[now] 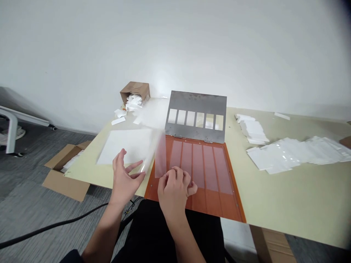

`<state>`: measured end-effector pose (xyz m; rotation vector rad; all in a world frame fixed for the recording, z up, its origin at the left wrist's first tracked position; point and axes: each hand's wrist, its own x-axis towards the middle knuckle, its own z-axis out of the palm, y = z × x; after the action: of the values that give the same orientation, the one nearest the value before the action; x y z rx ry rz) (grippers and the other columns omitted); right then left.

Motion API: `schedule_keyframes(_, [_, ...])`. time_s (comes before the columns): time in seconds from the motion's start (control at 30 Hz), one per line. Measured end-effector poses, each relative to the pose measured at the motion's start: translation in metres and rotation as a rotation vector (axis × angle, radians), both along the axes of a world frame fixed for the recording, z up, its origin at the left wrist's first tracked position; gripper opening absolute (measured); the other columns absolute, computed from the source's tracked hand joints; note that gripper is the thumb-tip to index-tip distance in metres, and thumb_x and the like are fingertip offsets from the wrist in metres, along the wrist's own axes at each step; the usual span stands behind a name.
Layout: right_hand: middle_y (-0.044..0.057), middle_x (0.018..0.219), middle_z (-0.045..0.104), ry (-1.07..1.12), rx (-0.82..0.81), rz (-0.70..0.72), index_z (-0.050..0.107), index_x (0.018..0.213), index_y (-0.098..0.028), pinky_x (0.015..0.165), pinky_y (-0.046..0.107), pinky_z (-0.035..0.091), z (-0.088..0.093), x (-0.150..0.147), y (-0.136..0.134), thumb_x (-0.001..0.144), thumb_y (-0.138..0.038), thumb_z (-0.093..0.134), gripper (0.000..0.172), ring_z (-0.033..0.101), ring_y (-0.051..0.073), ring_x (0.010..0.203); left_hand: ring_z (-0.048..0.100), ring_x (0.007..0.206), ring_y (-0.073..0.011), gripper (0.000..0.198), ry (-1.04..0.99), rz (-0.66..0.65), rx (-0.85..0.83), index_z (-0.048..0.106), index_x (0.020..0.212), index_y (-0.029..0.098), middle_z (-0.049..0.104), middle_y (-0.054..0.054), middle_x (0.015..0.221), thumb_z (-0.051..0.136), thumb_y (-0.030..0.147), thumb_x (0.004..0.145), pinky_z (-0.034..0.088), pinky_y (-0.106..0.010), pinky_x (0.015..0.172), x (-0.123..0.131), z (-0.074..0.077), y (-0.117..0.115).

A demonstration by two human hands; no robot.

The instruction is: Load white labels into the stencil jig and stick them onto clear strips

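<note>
My right hand [174, 191] is over the front of an orange grooved board [219, 204], fingers curled. Its thumb and forefinger pinch the lower end of a translucent film strip [160, 157], which stands at the board's left edge. My left hand [124, 179] is open, thumb and fingers apart, beside the clear edge of a translucent sheet [126, 146]. Whether its fingertips touch that sheet I cannot tell. Several pale translucent strips [199, 164] lie side by side in the board's grooves. Hinged to its back edge, a grey metal plate [197, 102] with a row of rectangular windows stands raised.
A tipped cardboard box [137, 87] spills white pieces at the back left. More white pieces [253, 129] and overlapping white packets [287, 153] lie on the table [274, 197] at right. An open carton [65, 179] stands below the left edge; a black cable [55, 226] crosses there.
</note>
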<state>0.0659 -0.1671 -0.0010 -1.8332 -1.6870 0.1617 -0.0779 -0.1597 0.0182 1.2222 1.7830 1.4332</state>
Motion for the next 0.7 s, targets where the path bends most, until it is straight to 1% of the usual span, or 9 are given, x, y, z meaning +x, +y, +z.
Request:
schedule_keyframes(0.13, [0.01, 0.113, 0.068, -0.058, -0.018, -0.015, 0.059, 0.082, -0.019, 0.099, 0.061, 0.021, 0.0, -0.002, -0.004, 0.088, -0.017, 0.049, 0.012, 0.051, 0.033, 0.111, 0.071, 0.108, -0.0268, 0.092, -0.031, 0.049, 0.007, 0.034, 0.145, 0.03, 0.024, -0.013, 0.15, 0.08, 0.024, 0.065, 0.067, -0.027, 0.069, 0.002, 0.0, 0.003])
schedule_keyframes(0.27, [0.012, 0.116, 0.067, -0.065, -0.026, -0.037, 0.06, 0.083, -0.019, 0.099, 0.064, 0.021, 0.002, -0.006, -0.006, 0.086, -0.017, 0.049, 0.012, 0.05, 0.034, 0.113, 0.072, 0.108, -0.0262, 0.095, -0.079, 0.077, 0.02, 0.034, 0.144, 0.03, 0.023, -0.013, 0.151, 0.083, 0.025, 0.063, 0.066, -0.026, 0.069, 0.001, -0.001, 0.009])
schedule_keyframes(0.33, [0.013, 0.118, 0.066, -0.063, -0.033, -0.02, 0.062, 0.088, -0.019, 0.099, 0.065, 0.022, 0.002, -0.007, -0.008, 0.086, -0.016, 0.05, 0.013, 0.05, 0.035, 0.115, 0.071, 0.109, -0.0267, 0.097, -0.098, 0.115, 0.04, 0.033, 0.145, 0.03, 0.023, -0.014, 0.152, 0.084, 0.026, 0.063, 0.066, -0.026, 0.07, -0.003, -0.003, 0.014])
schedule_keyframes(0.4, [0.012, 0.123, 0.065, -0.067, -0.029, 0.033, 0.065, 0.1, -0.021, 0.099, 0.065, 0.023, 0.0, -0.007, -0.009, 0.086, -0.015, 0.05, 0.022, 0.049, 0.035, 0.117, 0.07, 0.111, -0.0269, 0.099, -0.115, 0.174, 0.062, 0.033, 0.146, 0.03, 0.023, -0.014, 0.153, 0.085, 0.026, 0.062, 0.065, -0.028, 0.077, -0.012, -0.004, 0.019])
schedule_keyframes(0.47, [0.011, 0.131, 0.063, -0.084, -0.012, 0.101, 0.066, 0.111, -0.026, 0.101, 0.066, 0.022, -0.002, -0.006, -0.011, 0.086, -0.013, 0.05, 0.033, 0.048, 0.035, 0.12, 0.069, 0.112, -0.0268, 0.101, -0.141, 0.247, 0.066, 0.032, 0.146, 0.027, 0.024, -0.015, 0.153, 0.086, 0.025, 0.061, 0.062, -0.032, 0.088, -0.025, -0.006, 0.024])
schedule_keyframes(0.53, [0.009, 0.136, 0.06, -0.105, -0.002, 0.137, 0.068, 0.113, -0.029, 0.102, 0.068, 0.02, -0.005, -0.006, -0.013, 0.088, -0.015, 0.05, 0.033, 0.046, 0.036, 0.125, 0.068, 0.114, -0.0274, 0.099, -0.143, 0.322, 0.037, 0.031, 0.147, 0.024, 0.025, -0.017, 0.153, 0.084, 0.024, 0.063, 0.058, -0.038, 0.096, -0.04, -0.008, 0.027])
schedule_keyframes(0.6, [0.01, 0.137, 0.06, -0.121, -0.003, 0.141, 0.069, 0.109, -0.028, 0.102, 0.07, 0.021, -0.007, -0.006, -0.014, 0.091, -0.021, 0.051, 0.026, 0.046, 0.038, 0.126, 0.069, 0.108, -0.0273, 0.099, -0.045, 0.398, -0.035, 0.031, 0.148, 0.019, 0.022, -0.021, 0.154, 0.083, 0.025, 0.063, 0.057, -0.044, 0.098, -0.055, -0.008, 0.027])
schedule_keyframes(0.67, [0.011, 0.136, 0.06, -0.132, -0.002, 0.135, 0.07, 0.104, -0.026, 0.099, 0.072, 0.023, -0.009, -0.006, -0.013, 0.093, -0.026, 0.053, 0.02, 0.047, 0.04, 0.125, 0.069, 0.103, -0.0282, 0.101, 0.149, 0.388, -0.148, 0.029, 0.151, 0.014, 0.019, -0.024, 0.155, 0.082, 0.033, 0.067, 0.057, -0.049, 0.097, -0.066, -0.007, 0.024])
schedule_keyframes(0.7, [0.012, 0.135, 0.061, -0.138, 0.004, 0.133, 0.07, 0.103, -0.026, 0.097, 0.073, 0.024, -0.01, -0.007, -0.013, 0.093, -0.027, 0.054, 0.018, 0.048, 0.04, 0.124, 0.067, 0.105, -0.0303, 0.102, 0.254, 0.378, -0.199, 0.029, 0.152, 0.01, 0.021, -0.026, 0.154, 0.08, 0.036, 0.068, 0.055, -0.051, 0.098, -0.069, -0.007, 0.023])
